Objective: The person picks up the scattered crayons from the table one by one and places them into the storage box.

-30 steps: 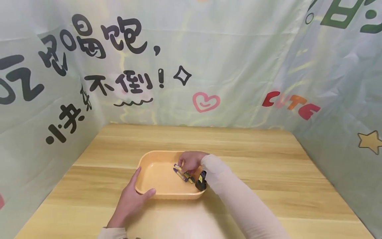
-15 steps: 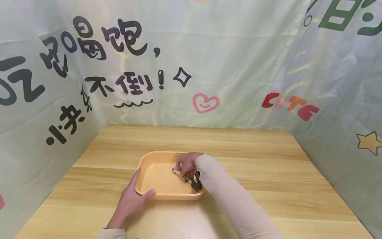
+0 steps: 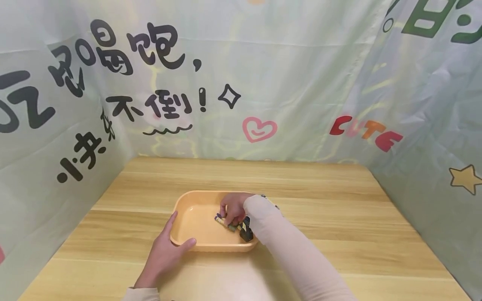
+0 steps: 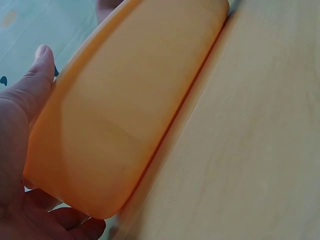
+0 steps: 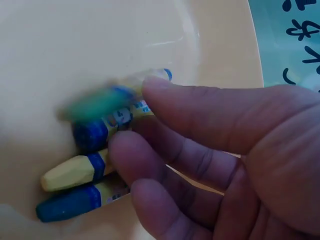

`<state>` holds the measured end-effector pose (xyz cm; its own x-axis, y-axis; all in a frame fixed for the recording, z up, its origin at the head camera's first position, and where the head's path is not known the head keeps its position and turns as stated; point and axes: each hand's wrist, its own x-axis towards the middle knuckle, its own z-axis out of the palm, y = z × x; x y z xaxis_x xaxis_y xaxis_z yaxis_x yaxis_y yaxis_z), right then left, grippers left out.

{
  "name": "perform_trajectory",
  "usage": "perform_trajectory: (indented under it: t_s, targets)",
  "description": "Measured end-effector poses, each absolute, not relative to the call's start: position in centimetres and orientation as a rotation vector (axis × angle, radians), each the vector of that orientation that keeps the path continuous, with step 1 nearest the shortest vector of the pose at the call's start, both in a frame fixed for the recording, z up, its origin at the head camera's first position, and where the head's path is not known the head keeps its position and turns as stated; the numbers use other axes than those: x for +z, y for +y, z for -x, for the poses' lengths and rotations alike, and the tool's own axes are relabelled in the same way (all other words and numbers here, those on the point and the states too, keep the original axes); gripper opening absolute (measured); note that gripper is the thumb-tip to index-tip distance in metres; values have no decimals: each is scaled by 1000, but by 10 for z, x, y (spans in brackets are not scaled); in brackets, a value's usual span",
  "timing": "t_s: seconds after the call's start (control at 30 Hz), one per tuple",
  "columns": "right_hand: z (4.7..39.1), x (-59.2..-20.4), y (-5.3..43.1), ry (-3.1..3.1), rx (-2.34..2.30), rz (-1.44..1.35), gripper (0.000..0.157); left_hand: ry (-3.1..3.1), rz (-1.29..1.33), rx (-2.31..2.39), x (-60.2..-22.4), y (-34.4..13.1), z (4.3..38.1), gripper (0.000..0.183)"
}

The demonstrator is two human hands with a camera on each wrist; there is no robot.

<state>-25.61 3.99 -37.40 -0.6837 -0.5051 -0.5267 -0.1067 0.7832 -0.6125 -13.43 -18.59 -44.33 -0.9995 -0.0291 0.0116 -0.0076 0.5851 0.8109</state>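
My left hand point(image 3: 167, 246) grips the left front corner of a shallow orange plastic tray point(image 3: 211, 247), thumb on the near side. In the left wrist view its fingers point(image 4: 75, 222) curl around the end of the tray. My right hand point(image 3: 234, 207) reaches inside the tray's right part. Its thumb point(image 5: 195, 107) lies on a blurred green crayon point(image 5: 95, 107), pinching it over the fingers. Beside it lie a dark blue crayon point(image 5: 90, 135), a pale yellow crayon point(image 5: 72, 172) and a teal crayon point(image 5: 65, 204), partly hidden by the curled fingertips.
The tray stands on a wooden table point(image 3: 320, 188). A printed cloth point(image 3: 301, 75) hangs around its back and both sides. A black wrist camera point(image 3: 246, 235) sits under the right wrist, within the tray's right end.
My right hand has shifted slightly left inside the tray, and the crayons under it have shifted left and closer together. My left hand and the tray have stayed in place.
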Motion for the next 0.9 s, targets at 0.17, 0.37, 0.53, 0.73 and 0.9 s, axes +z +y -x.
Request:
perform_trajectory:
  t_s: [0.17,0.37,0.53,0.73,0.9]
  targets:
    - [260,-372,40,2264,-699,487,8,-2772,-23,-1412,-443,-186,135,102]
    - [271,-369,49,2324,-692,579,5,-2765,-36,-1427,-443,-186,135,103]
    - [277,-363,64,2332,-760,593,3,-2772,-52,-1433,-444,-186,133,104]
    - [285,-354,80,2360,-851,626,6,-2775,-40,-1427,-444,-186,134,103]
    - [290,-349,98,2401,-924,612,15,-2770,-31,-1431,-444,-186,134,102]
